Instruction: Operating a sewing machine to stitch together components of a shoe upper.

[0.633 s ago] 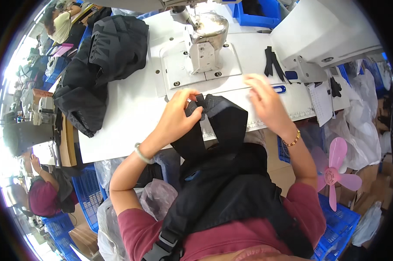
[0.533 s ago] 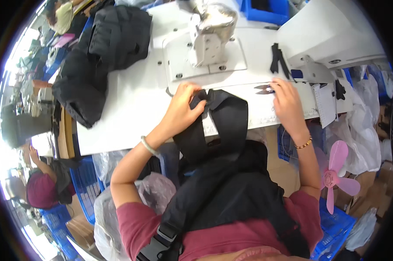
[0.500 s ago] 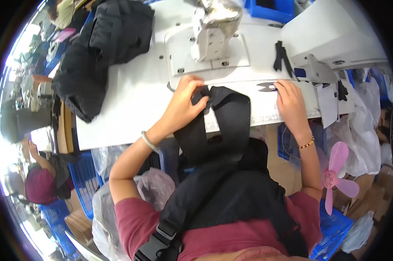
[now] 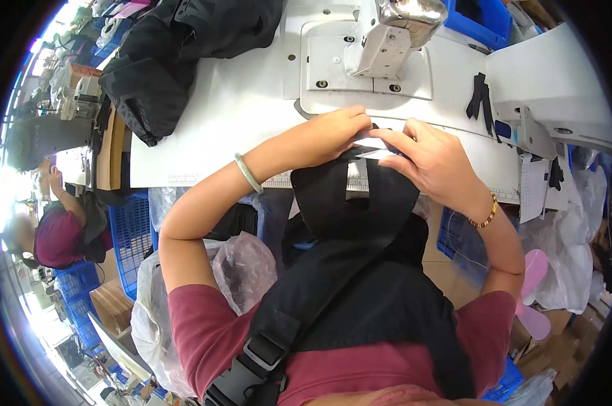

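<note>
A black fabric piece (image 4: 322, 203) with a strap-like loop hangs over the table's front edge and down to my lap. Its upper edge is pinched in my left hand (image 4: 330, 137), whose fingers are closed on it. My right hand (image 4: 438, 162) grips a small pair of thread snips (image 4: 372, 154), and the pointed blades reach left to the fabric just by my left fingertips. My right fingers hide the snips' handle. What lies between the blades is too small to make out.
Beyond my hands stands a sewing machine (image 4: 387, 51) on the white table (image 4: 231, 128). Black bags (image 4: 147, 88) lie at the far left. Black strips (image 4: 481, 101) and a blue bin (image 4: 482, 24) are at the right. A pink fan (image 4: 535, 298) and plastic bags (image 4: 235, 267) are beside me; another person (image 4: 66, 230) sits left.
My right hand has picked up the snips from the table and brought them left to the fabric beside my left hand. The whole view has shifted a little.
</note>
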The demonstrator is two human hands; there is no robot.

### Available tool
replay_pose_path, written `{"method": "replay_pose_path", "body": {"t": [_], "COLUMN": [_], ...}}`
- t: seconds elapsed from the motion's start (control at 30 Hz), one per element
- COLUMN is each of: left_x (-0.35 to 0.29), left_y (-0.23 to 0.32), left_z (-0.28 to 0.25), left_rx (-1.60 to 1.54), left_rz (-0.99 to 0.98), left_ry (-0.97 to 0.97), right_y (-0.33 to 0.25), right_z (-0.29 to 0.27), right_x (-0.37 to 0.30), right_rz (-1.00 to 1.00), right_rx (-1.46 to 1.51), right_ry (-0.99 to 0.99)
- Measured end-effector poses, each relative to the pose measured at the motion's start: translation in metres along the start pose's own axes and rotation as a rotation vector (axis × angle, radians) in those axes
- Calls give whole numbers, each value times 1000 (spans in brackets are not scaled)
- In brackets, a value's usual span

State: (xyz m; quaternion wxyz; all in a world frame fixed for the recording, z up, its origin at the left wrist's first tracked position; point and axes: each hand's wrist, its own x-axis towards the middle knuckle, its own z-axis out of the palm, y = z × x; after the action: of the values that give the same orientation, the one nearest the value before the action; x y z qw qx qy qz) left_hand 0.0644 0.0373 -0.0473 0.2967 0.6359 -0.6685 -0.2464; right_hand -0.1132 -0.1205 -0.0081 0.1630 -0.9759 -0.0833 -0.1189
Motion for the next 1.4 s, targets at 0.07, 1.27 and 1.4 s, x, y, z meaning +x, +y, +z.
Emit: {"method": "replay_pose_path", "body": {"t": [0.07, 1.27, 1.4], "left_x": [2, -4, -6], "left_y": [-1, 1, -1], "left_z": [-2, 2, -1], "left_rx": [-46, -74, -26], "left_rz": [-27, -50, 16], "left_ry": [-1, 79, 51], "right_y": [8, 31, 27], "right_z": [5, 21, 25], "right_x": [8, 8, 2], "right_rz": [-60, -278, -214], "right_rx": [-34, -262, -222], "right_ry": [19, -12, -31]}}
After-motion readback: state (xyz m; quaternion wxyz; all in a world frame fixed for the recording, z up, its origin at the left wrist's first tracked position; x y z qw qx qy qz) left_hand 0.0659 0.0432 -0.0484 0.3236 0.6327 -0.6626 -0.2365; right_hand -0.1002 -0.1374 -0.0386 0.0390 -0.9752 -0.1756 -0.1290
